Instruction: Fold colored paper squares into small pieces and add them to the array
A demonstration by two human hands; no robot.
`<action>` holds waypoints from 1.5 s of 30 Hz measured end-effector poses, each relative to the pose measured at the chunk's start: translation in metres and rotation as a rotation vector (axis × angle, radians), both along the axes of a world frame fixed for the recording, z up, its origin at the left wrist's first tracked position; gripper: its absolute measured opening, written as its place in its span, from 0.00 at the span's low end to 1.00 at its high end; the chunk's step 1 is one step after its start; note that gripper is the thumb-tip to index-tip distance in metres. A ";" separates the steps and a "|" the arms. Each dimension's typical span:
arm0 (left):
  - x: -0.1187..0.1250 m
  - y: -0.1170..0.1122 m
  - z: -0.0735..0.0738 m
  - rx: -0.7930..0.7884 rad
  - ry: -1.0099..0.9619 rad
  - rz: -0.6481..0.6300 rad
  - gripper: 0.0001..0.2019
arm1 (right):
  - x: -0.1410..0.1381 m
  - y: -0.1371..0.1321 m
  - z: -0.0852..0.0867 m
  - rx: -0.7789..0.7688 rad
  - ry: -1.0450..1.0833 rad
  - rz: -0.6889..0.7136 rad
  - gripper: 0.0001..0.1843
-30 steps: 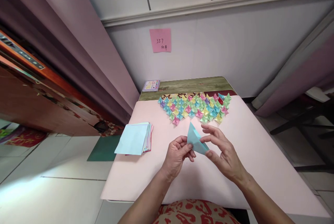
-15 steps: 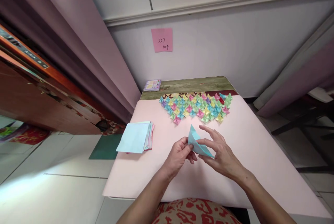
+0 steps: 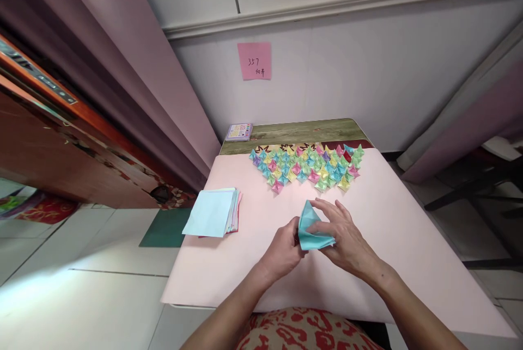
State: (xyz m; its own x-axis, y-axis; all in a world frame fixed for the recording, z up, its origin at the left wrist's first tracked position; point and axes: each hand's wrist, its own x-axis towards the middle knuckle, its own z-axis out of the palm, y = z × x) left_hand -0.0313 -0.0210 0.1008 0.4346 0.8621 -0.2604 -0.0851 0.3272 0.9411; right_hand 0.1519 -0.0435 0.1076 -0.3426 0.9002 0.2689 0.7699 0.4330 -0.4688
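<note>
Between my hands, above the pink-covered table, is a folded sheet of light blue origami paper, its upper layer opened up into a pocket. My left hand grips its left side, with some fingers hidden behind the paper. My right hand has its thumb side under the right corner, its index finger pressed inside the pocket and another fingertip at the upper edge. Beyond them lie rows of small folded paper pieces in green, blue, pink, yellow and purple.
A stack of square paper sheets, light blue on top, lies at the table's left. Packs of paper sit at the far left corner. A pink note is stuck on the wall. The table's cover reaches its front edge.
The blue paper's flap has opened wider into a pocket, my right index finger deeper inside. My left hand has turned, its fingers now mostly behind the paper.
</note>
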 end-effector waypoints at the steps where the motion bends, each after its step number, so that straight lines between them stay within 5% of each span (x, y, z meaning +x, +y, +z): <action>1: 0.001 -0.001 0.000 0.043 0.035 -0.026 0.06 | -0.001 0.000 0.001 0.006 0.013 -0.014 0.10; 5: 0.007 -0.003 -0.004 0.089 0.065 -0.100 0.11 | -0.003 0.002 0.004 -0.002 0.216 -0.124 0.07; 9: 0.011 -0.004 -0.005 -0.104 -0.105 -0.036 0.20 | -0.006 0.005 0.002 -0.174 0.640 -0.345 0.29; 13: 0.012 -0.004 -0.002 -0.160 -0.147 -0.025 0.21 | -0.008 0.009 -0.007 -0.541 0.999 -0.288 0.31; 18: 0.010 0.001 -0.003 -0.100 -0.045 0.082 0.21 | -0.009 0.011 -0.014 -0.576 1.047 -0.280 0.29; 21: 0.007 0.006 -0.004 -0.155 -0.074 0.164 0.21 | -0.008 0.012 -0.015 -0.487 0.950 -0.276 0.29; 26: 0.009 0.008 -0.002 -0.198 -0.123 0.247 0.20 | -0.007 0.011 -0.011 -0.108 0.624 -0.313 0.31; 32: 0.017 0.005 0.000 -0.186 -0.203 0.282 0.18 | -0.014 0.006 -0.004 0.203 0.450 -0.331 0.17; 45: 0.020 0.002 0.007 -0.105 -0.187 0.211 0.13 | -0.013 0.012 -0.004 0.259 0.433 -0.281 0.12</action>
